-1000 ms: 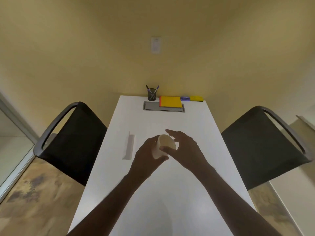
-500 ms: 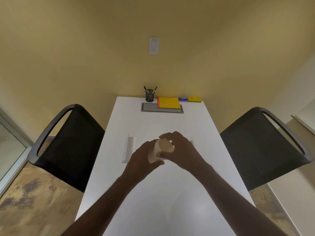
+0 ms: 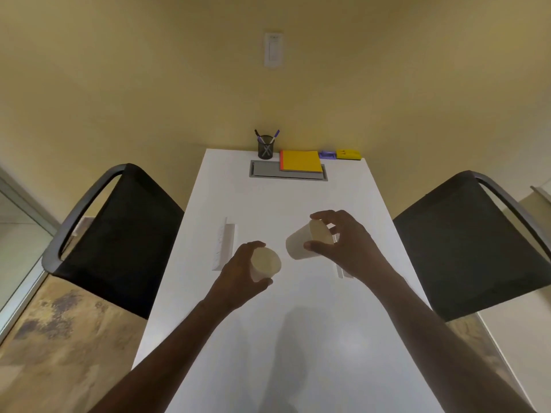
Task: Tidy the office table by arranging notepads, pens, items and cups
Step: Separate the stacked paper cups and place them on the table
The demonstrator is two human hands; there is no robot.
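Note:
Above the middle of the white table I hold two cream paper cups apart. My left hand grips one cup with its mouth turned toward me. My right hand pinches the rim of the other cup, which lies tilted on its side in the air. At the far end stand a black mesh pen holder with pens, a yellow notepad on an orange one, a small purple item and a yellow item.
A grey cable hatch is set in the far end of the table under the notepads. White flaps stand up at the left and by my right wrist. Black chairs flank the table, left and right.
Both hands were together on what looked like one cup. Now they have drawn apart, each holding a separate cup, the right one moved right and tilted sideways.

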